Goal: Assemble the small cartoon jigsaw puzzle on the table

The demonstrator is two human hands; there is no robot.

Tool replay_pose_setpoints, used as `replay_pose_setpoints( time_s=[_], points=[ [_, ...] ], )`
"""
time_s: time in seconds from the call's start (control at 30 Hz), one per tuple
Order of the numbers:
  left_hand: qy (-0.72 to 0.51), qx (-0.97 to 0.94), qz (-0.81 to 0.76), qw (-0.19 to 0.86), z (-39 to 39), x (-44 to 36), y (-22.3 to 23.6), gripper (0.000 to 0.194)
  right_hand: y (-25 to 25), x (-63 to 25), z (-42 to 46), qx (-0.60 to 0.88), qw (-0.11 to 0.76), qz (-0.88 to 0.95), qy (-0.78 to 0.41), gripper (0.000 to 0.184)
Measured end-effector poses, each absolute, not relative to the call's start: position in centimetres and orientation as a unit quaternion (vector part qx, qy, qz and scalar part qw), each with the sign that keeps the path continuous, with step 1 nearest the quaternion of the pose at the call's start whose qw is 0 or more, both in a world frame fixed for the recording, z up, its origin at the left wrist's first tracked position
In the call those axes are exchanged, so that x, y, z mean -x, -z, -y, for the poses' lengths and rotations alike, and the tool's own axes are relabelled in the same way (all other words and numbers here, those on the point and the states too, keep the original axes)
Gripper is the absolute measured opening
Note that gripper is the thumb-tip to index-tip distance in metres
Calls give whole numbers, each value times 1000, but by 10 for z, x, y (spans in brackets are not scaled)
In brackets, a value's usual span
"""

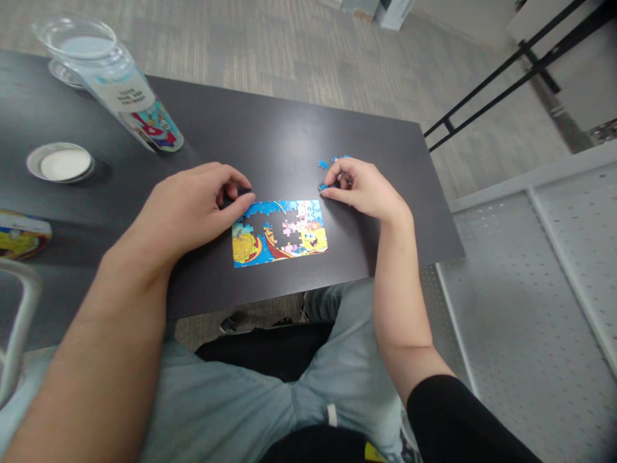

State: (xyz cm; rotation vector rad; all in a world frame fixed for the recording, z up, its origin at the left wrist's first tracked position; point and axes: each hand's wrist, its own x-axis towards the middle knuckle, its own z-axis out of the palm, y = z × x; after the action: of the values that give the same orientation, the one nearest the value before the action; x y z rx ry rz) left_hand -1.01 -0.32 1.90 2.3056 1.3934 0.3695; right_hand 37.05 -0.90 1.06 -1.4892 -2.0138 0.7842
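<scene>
A partly assembled jigsaw puzzle lies flat on the dark table, with a blue border, yellow cartoon figures and dark gaps in its middle. At its upper left corner rests my left hand, thumb at the puzzle's edge and fingers loosely curled but apart from the thumb; no piece shows in it. Just beyond the upper right corner, my right hand pinches a small blue puzzle piece between thumb and index finger. Behind that hand lie several loose pieces, some of them partly hidden by it.
A clear plastic jar with a printed label stands at the back left. Nearer are a round white-lined lid and a colourful printed item. The table ends beyond my right arm, beside a perforated metal panel.
</scene>
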Motion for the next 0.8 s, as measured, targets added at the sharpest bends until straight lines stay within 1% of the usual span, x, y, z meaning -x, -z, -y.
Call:
replay_pose_setpoints(
  time_s=[0.1,0.2,0.27,0.37,0.47,0.63,0.7,0.8],
  points=[
    [-134,-825,-506,212,4,10,-20,38,-11,-375,10,568,302,709,-289,15],
    [-134,-823,-507,218,4,9,-20,40,-8,-388,7,604,349,677,-233,15],
    [-132,-824,-506,217,4,9,-21,42,-3,-399,2,630,363,660,-191,13],
    [-133,-826,-505,212,4,9,-21,43,8,-414,-5,649,345,656,-171,17],
    [-139,-824,-505,215,3,10,-20,41,17,-422,-9,643,316,680,-158,27],
    [-137,-824,-505,217,3,10,-20,39,27,-415,-11,639,297,694,-147,46],
    [-136,-824,-505,218,3,10,-20,40,28,-409,-11,636,288,700,-150,46],
    [-133,-823,-508,216,3,9,-20,42,27,-401,-11,630,282,709,-143,37]
  ],
)
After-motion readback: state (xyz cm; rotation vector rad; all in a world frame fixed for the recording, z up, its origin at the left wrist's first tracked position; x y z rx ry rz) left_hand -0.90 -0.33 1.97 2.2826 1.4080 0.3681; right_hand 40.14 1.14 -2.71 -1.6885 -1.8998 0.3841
